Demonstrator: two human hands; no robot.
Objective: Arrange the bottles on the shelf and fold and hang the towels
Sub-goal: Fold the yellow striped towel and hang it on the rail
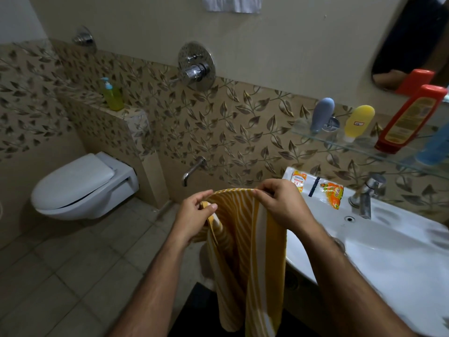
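Low in the centre of the frame, your left hand [198,210] and right hand [279,203] each pinch the top edge of the yellow striped towel [247,251], which hangs between your forearms. Bottles [359,122] stand on the glass shelf [340,142], right.

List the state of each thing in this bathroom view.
yellow striped towel: hanging, pinched at its top edge by the left hand and right hand
toilet lid: closed
red bottle: standing cap-down on the glass shelf
yellow bottle: cap-down
grey bottle: upright
green pump bottle: upright on the ledge
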